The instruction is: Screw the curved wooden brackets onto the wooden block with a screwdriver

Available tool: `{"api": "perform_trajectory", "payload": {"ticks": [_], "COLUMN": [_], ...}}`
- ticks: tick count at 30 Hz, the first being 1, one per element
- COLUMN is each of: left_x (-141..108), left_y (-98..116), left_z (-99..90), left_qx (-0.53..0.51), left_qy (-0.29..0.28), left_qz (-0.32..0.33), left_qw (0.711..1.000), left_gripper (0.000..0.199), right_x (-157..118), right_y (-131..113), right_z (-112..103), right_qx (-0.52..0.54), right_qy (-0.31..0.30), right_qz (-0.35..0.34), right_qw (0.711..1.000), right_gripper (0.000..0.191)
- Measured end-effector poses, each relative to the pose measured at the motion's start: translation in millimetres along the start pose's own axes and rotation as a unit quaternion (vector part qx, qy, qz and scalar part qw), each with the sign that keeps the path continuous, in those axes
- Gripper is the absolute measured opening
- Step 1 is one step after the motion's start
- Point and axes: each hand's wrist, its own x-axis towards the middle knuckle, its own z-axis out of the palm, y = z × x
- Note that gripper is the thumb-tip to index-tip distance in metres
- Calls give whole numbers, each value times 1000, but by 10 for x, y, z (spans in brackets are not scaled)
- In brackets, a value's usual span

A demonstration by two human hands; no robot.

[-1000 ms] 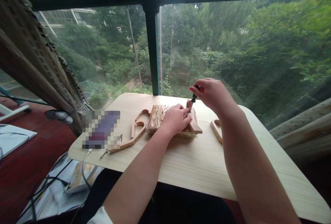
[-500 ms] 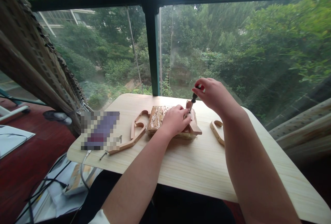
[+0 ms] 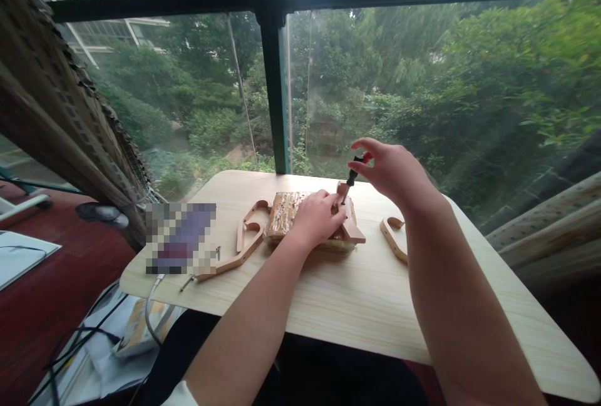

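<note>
My right hand [image 3: 392, 168] holds a black-handled screwdriver [image 3: 352, 176] by the top of its handle, thumb on it and index finger raised a little off it. The shaft slants down to a light wooden piece [image 3: 353, 229] with angled ends. That piece lies across a brown block in clear wrapping [image 3: 282, 213]. Pressed over block and wood is my left hand [image 3: 317, 218], its fingertips gripping the wooden piece near the screwdriver's tip. The tip's exact contact and any screw there are too small to make out.
A curved wooden part [image 3: 251, 240] lies left of the block; a similar one [image 3: 393, 240] is right, partly behind my right forearm. Small metal bolts [image 3: 188, 282] lie at left. A blurred-out phone-like object [image 3: 183, 240] has a cable [image 3: 148, 309] running off the table's [image 3: 357, 306] left edge.
My right index finger has lifted and opened away from the screwdriver handle, while the thumb side stays on it. My left hand, the block and the wooden piece keep their places.
</note>
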Motion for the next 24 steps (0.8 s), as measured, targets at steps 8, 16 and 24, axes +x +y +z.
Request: {"api": "perform_trajectory", "payload": {"ticks": [8,16,24], "left_x": [-3,14,12], "left_y": [1,-19,-24], "left_z": [4,19,12], "left_qx": [-25,-33,-25], "left_qy": [4,0,-2], "left_qz": [-2,-2,1], "left_qw": [1000,999,1000], "left_gripper": [34,33,34], "right_x": [22,4,7], "right_y": [19,-23,-65], "right_z": [-9,20,57], "right_qx": [9,54,17], "right_qy": [-3,9,26], "right_qz": [-53,-59,-118], "right_qw": [999,997,993], "right_gripper": [34,25,29]}}
